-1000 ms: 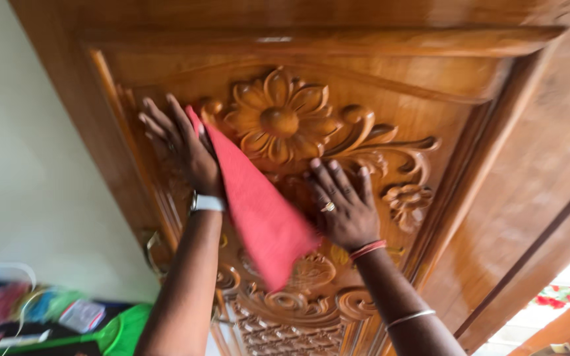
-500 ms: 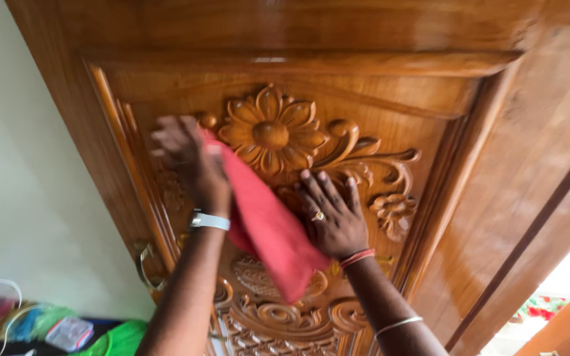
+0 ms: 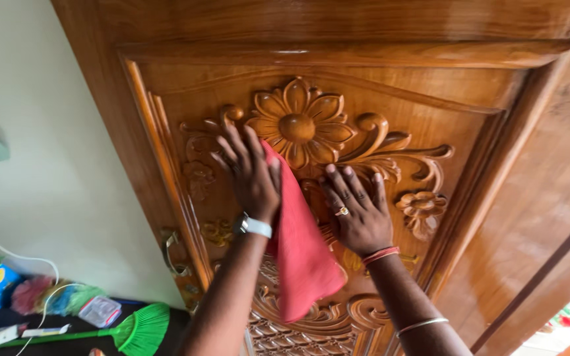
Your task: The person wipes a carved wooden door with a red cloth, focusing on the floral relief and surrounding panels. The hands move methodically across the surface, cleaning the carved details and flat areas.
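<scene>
Two hands work a glossy carved wooden door (image 3: pixel 496 198): at frame centre, the left hand (image 3: pixel 252 175), fingers spread, presses a soft red cloth (image 3: pixel 301 257) beneath the relief flower (image 3: pixel 300 127); right of it, the right hand (image 3: pixel 357 211) lies flat, fingers splayed, on scrollwork.

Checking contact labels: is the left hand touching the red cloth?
Touching. The head view shows the left hand pressed flat over the upper end of the red cloth against the carved door, with no gap.

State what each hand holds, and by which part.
Left hand presses the red cloth by its upper end against the carved door. Right hand holds nothing, lying flat on the carving.
</scene>
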